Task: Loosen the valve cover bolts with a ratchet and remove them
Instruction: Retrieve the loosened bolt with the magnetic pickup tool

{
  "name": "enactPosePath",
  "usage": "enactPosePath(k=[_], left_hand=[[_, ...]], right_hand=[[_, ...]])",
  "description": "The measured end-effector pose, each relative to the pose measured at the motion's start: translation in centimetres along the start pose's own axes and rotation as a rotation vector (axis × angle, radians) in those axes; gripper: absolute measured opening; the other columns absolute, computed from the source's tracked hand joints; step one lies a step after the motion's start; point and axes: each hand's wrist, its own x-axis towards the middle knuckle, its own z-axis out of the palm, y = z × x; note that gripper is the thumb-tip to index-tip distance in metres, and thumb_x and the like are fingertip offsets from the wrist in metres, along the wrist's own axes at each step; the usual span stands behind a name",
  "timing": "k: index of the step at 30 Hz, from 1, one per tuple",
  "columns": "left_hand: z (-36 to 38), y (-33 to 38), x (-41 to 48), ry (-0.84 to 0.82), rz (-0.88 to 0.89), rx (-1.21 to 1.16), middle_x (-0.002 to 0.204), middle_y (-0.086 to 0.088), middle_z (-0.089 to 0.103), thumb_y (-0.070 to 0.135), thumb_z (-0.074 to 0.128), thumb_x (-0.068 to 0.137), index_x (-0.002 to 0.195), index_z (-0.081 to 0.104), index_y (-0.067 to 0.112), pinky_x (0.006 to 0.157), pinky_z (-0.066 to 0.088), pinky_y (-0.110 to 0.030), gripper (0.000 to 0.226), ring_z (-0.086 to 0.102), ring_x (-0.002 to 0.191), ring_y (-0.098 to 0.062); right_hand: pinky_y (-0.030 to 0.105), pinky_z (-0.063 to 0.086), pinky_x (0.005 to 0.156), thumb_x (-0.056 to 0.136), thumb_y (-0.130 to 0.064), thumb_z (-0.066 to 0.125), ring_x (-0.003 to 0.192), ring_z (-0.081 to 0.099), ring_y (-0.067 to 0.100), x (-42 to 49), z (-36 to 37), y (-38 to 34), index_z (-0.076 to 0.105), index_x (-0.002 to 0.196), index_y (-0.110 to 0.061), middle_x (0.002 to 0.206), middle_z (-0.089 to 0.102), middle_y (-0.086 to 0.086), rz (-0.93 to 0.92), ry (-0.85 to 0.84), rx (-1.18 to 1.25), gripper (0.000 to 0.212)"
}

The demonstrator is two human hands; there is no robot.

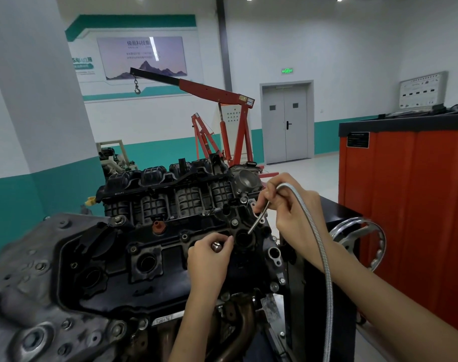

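The right hand (288, 202) grips a bendy metal tube (311, 231). The tube's thin end slants down and left to the edge of a round hole (244, 239) in the black engine cover (118, 259). A bolt (234, 222) sits in the cover just past that tip. The left hand (209, 259), just beside the hole, pinches a small shiny metal piece (216, 246). The hole is dark, so I cannot tell what is inside.

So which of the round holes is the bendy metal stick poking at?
The rightmost hole, beside the left hand; the stick points into it. The middle hole and leftmost hole sit apart.
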Motion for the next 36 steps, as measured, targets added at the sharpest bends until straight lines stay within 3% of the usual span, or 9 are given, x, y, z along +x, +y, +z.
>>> enactPosePath(k=[3, 6, 10, 14, 20, 23, 28, 32, 36], left_hand=[[0.0, 0.0, 0.0, -0.002, 0.005, 0.007, 0.069, 0.009, 0.069, 0.028, 0.071, 0.088, 0.083, 0.077, 0.019, 0.065, 0.053, -0.028, 0.012, 0.065, 0.07, -0.006], [0.0, 0.0, 0.0, 0.0, 0.009, 0.025, 0.068, 0.008, 0.069, 0.029, 0.071, 0.088, 0.083, 0.076, 0.019, 0.063, 0.053, -0.029, 0.012, 0.065, 0.069, -0.007], [0.0, -0.1, 0.0, -0.006, 0.021, 0.029, 0.064, 0.011, 0.067, 0.028, 0.071, 0.087, 0.079, 0.075, 0.023, 0.059, 0.048, -0.021, 0.011, 0.063, 0.065, -0.003], [0.1, -0.2, 0.1, 0.003, 0.021, 0.039, 0.064, 0.012, 0.067, 0.028, 0.071, 0.087, 0.078, 0.075, 0.024, 0.059, 0.047, -0.02, 0.01, 0.063, 0.065, -0.003], [0.2, -0.1, 0.0, 0.007, 0.033, 0.049, 0.061, 0.012, 0.065, 0.029, 0.071, 0.087, 0.079, 0.075, 0.023, 0.054, 0.041, -0.017, 0.011, 0.061, 0.062, -0.003], [0.2, -0.2, 0.0, 0.006, 0.03, 0.058, 0.064, 0.009, 0.066, 0.03, 0.07, 0.088, 0.081, 0.076, 0.021, 0.056, 0.044, -0.02, 0.012, 0.062, 0.063, -0.005], [0.1, -0.2, 0.0, 0.002, 0.03, 0.06, 0.066, 0.01, 0.067, 0.031, 0.07, 0.088, 0.082, 0.076, 0.021, 0.057, 0.045, -0.02, 0.013, 0.062, 0.065, -0.004], [0.1, -0.3, 0.1, 0.006, 0.034, 0.065, 0.067, 0.01, 0.067, 0.031, 0.07, 0.087, 0.083, 0.076, 0.021, 0.061, 0.05, -0.026, 0.013, 0.062, 0.066, -0.004], [0.1, -0.3, 0.0, 0.0, 0.039, 0.062, 0.069, 0.009, 0.068, 0.032, 0.07, 0.088, 0.083, 0.076, 0.022, 0.064, 0.053, -0.029, 0.013, 0.063, 0.068, -0.005]], right_hand=[[0.038, 0.055, 0.071, 0.095, 0.01, 0.037, 0.066, 0.065, 0.022, -0.3, 1.2, 0.7, 0.047, 0.08, -0.033, 0.068, 0.063, 0.001, 0.113, -0.033, 0.035, 0.046], [0.024, 0.054, 0.067, 0.09, 0.015, 0.037, 0.065, 0.064, 0.021, -1.2, 2.5, 1.1, 0.041, 0.077, -0.033, 0.068, 0.062, 0.012, 0.096, -0.094, -0.022, 0.05], [0.036, 0.055, 0.072, 0.089, 0.017, 0.035, 0.067, 0.065, 0.021, -1.7, 3.4, 2.2, 0.038, 0.077, -0.029, 0.068, 0.06, 0.004, 0.128, -0.078, -0.054, 0.048], [0.023, 0.055, 0.074, 0.091, 0.016, 0.037, 0.067, 0.066, 0.016, -2.2, 3.8, 2.4, 0.04, 0.079, -0.027, 0.067, 0.06, 0.003, 0.088, -0.033, -0.029, 0.045], [0.04, 0.059, 0.079, 0.09, 0.018, 0.038, 0.071, 0.071, 0.016, -2.7, 3.2, 3.1, 0.045, 0.08, -0.025, 0.071, 0.064, 0.007, 0.155, 0.099, 0.03, 0.044], [0.04, 0.058, 0.08, 0.089, 0.016, 0.037, 0.074, 0.07, 0.017, -3.1, 3.5, 3.0, 0.044, 0.082, -0.023, 0.074, 0.065, 0.006, 0.097, 0.052, -0.017, 0.041], [0.045, 0.054, 0.068, 0.08, 0.021, 0.04, 0.067, 0.061, 0.026, -3.8, 3.7, 3.5, 0.041, 0.084, -0.028, 0.073, 0.06, 0.007, 0.025, -0.145, -0.171, 0.049], [0.042, 0.054, 0.07, 0.083, 0.02, 0.036, 0.066, 0.062, 0.024, -3.3, 4.5, 2.9, 0.036, 0.08, -0.034, 0.069, 0.057, -0.002, 0.081, -0.132, -0.114, 0.055], [0.045, 0.054, 0.078, 0.08, 0.022, 0.038, 0.071, 0.062, 0.033, -3.2, 4.0, 3.2, 0.042, 0.078, -0.017, 0.071, 0.061, 0.014, 0.178, -0.144, -0.088, 0.039]])
